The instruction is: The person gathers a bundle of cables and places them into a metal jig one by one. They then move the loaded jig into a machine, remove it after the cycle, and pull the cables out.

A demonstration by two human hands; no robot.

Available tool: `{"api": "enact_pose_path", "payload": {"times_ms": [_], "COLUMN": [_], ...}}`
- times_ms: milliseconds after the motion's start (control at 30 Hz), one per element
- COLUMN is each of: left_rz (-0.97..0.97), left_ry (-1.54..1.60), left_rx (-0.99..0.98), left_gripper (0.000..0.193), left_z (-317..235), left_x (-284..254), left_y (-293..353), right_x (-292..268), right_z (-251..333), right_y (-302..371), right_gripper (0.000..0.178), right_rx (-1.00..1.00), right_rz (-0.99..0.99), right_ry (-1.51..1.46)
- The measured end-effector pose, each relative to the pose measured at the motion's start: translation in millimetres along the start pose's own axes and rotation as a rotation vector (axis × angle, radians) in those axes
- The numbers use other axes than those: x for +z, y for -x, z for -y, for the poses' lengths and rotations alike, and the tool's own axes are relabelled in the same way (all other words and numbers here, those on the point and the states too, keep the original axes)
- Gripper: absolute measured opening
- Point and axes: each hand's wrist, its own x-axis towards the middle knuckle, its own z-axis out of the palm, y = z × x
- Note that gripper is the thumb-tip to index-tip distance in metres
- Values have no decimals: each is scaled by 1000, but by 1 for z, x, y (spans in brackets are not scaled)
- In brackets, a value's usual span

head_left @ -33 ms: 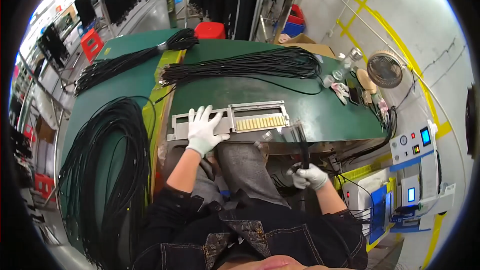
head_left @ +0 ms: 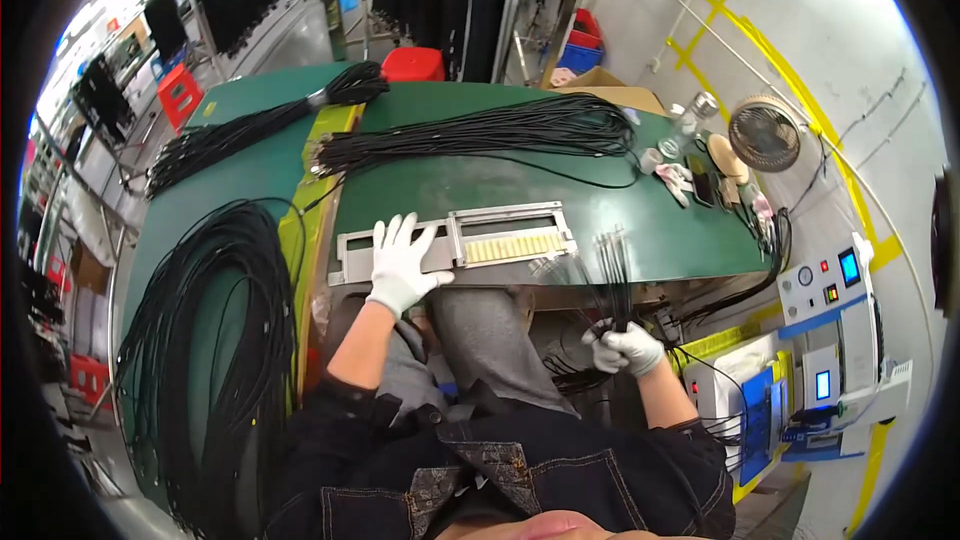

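Observation:
My left hand [head_left: 402, 268], in a white glove, lies flat with its fingers spread on the left part of a long grey metal frame [head_left: 506, 211]. The frame rests along the near edge of the green table. A row of pale yellow pieces [head_left: 512, 247] sits in its right opening. To the right, past the table edge, my gloved right hand [head_left: 626, 348] is closed round a bunch of thin black cables [head_left: 617, 285]. Their silvery ends point up and fan apart; those on the left are smeared by motion.
A long black cable bundle [head_left: 480, 135] lies across the green table [head_left: 400, 185], with another bundle [head_left: 250, 120] at far left and a large coil [head_left: 150, 310] nearer. At right are a fan [head_left: 765, 133], a clear bottle [head_left: 690, 122] and a control machine [head_left: 822, 285].
The cable bunch in my right hand has spread out, its ends now more apart and upright. My left hand stays on the metal frame.

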Motion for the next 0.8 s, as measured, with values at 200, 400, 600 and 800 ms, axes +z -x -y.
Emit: {"api": "enact_pose_path", "payload": {"times_ms": [200, 400, 600, 800], "left_rz": [357, 642, 587, 204], "left_ry": [1090, 2102, 2134, 2396], "left_rx": [311, -116, -286, 16], "left_gripper": [77, 50, 39, 43], "left_z": [-112, -210, -232, -168], "left_x": [11, -17, -22, -92], "left_y": [1, -27, -69, -124], "right_x": [24, 22, -7, -73], "right_z": [39, 18, -16, -52], "right_y": [11, -16, -25, -12], "right_gripper": [36, 36, 26, 27], "right_rx": [-47, 98, -390, -444], "right_rz": [88, 173, -182, -766], "right_ry": [123, 328, 665, 1058]}}
